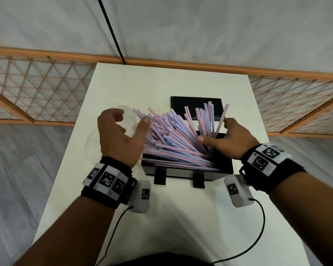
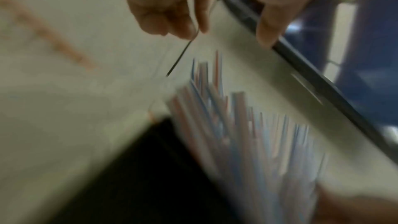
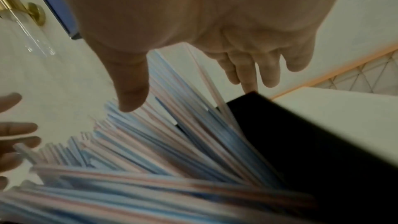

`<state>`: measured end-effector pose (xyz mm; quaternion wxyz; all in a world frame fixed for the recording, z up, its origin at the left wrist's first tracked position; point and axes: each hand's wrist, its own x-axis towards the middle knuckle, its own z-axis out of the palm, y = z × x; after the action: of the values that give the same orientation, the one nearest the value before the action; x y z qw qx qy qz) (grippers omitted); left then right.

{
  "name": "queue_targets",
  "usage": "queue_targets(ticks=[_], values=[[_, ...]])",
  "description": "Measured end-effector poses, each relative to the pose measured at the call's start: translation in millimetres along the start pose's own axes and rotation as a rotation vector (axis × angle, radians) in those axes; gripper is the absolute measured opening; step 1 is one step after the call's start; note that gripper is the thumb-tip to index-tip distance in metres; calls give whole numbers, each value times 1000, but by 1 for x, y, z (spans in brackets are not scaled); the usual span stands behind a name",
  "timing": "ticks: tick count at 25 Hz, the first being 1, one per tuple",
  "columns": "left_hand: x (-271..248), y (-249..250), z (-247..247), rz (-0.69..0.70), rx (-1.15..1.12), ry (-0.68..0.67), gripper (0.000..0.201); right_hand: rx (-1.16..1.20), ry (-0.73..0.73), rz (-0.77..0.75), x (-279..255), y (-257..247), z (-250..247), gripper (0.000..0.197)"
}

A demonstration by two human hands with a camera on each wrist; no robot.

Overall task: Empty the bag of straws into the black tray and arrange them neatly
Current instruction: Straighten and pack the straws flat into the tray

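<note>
- Straws (image 1: 173, 139), thin plastic with pink, blue and white stripes, are fanning out of the black rectangular tray (image 1: 224, 166) on the white table (image 1: 181, 217); lower ends are sitting inside the tray, upper ends are leaning out leftward over its rim.
- Left hand (image 1: 121, 137) is hovering at the fan's left edge, fingers loosely curled, grasping nothing.
- Right hand (image 1: 233, 139) is lying relaxed against the upright straws at the tray's right, thumb touching them.
- Clear plastic bag (image 1: 127, 120) is lying emptied behind the left hand.
- Judgement: sweeping both palms inward together should be gathering the fan; going slowly should be keeping stragglers from tipping out.
- A second black box (image 1: 196, 102) is standing behind; contents hidden.
</note>
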<state>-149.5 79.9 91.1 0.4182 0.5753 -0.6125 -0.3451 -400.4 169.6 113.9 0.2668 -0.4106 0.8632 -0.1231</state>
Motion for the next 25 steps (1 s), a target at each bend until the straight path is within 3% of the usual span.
queue_targets(ticks=[2, 3, 4, 5, 7, 8, 9, 12, 15, 18, 21, 25], values=[[9, 4, 11, -439, -432, -24, 48, 13, -57, -50, 7, -8, 9, 88], [14, 4, 17, -592, -617, -62, 37, 11, -52, -78, 8, -12, 13, 81], [19, 5, 21, -660, -721, -117, 35, 0, -31, -98, 9, -18, 16, 72], [23, 3, 25, -690, -778, -177, 46, -17, -4, -120, 9, -23, 20, 65], [25, 0, 32, -723, -814, -258, 89, -35, 30, -188, 6, -33, 28, 53], [28, -7, 37, -749, -851, -294, 103, -28, 28, -226, 4, -37, 32, 48], [29, -5, 40, -753, -863, -292, 104, -11, 15, -260, 1, -41, 37, 42], [28, 5, 44, -593, -697, -128, 59, 15, 22, -335, -8, -49, 47, 26], [18, 14, 50, -511, -671, -39, 16, 44, 53, -422, -17, -55, 45, 26], [15, 21, 49, -574, -744, -8, 12, 25, 155, -528, -23, -65, 49, 38], [20, 22, 45, -602, -680, 32, 7, 9, 190, -508, -18, -71, 64, 49], [26, 15, 39, -524, -595, -4, 43, 198, 192, -450, -14, -67, 77, 47]])
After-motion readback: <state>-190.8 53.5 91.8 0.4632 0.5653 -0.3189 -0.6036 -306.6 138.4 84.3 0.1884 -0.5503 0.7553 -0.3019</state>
